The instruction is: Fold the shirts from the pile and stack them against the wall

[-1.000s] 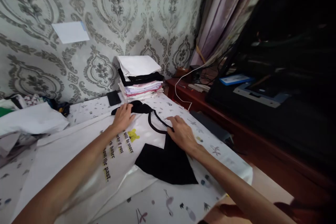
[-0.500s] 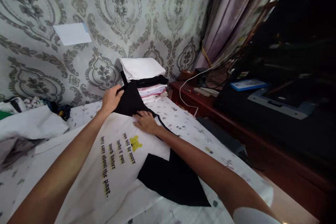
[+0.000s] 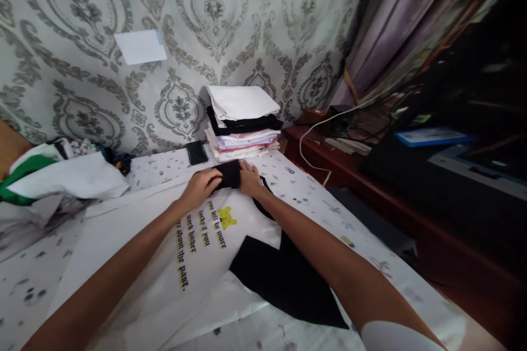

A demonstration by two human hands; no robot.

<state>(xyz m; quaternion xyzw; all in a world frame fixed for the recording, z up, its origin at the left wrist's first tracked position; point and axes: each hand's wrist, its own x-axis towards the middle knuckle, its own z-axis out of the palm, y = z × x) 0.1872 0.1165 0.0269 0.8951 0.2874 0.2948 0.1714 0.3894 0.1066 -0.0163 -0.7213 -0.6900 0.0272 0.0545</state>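
Observation:
A white T-shirt [image 3: 160, 285] with black sleeves, printed lettering and a yellow bear lies spread on the bed. Its near black sleeve [image 3: 284, 279] lies flat across the body's lower right. At the far side, my left hand [image 3: 201, 186] pinches the other black sleeve [image 3: 226, 174], which is folded in over the shirt. My right hand [image 3: 250, 178] rests on the shoulder end of that sleeve by the collar, fingers stretched out and pressing down. Part of the lettering is hidden behind my left forearm.
A stack of folded clothes [image 3: 245, 140] stands against the wall, with a black wallet-like object [image 3: 196, 152] beside it. Loose clothes [image 3: 69, 178] lie heaped at the left. Along the right runs a dark red cabinet [image 3: 313, 153] with a white cable [image 3: 302, 145].
The far sleeve, stretched out toward the stack before, is now folded back onto the shirt. My left hand came down and nearer my right hand. The black wallet-like object has come into sight.

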